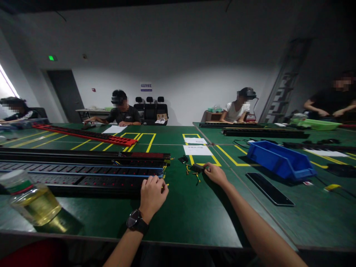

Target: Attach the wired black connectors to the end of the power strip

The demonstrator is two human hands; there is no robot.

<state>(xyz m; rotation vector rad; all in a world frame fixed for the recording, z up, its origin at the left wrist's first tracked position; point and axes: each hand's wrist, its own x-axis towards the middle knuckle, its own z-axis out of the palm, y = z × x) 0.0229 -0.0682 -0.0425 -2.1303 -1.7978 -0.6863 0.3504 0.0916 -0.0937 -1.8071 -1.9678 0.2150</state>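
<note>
My left hand (152,195), with a black watch on the wrist, rests closed against the right end of a long black power strip (83,177) on the green table; thin yellow wires stick out by its fingers. Whether it grips the wires I cannot tell. My right hand (215,173) reaches forward and pinches a small black part (197,168) with yellow and green wires (191,172) trailing from it. Another small black part (183,159) lies just beyond.
A blue bin (280,160) and a flat black plate (269,189) lie to the right. A bottle of yellow liquid (30,198) stands at front left. A red strip (83,134) and white papers (197,150) lie farther back. Several people sit at the far tables.
</note>
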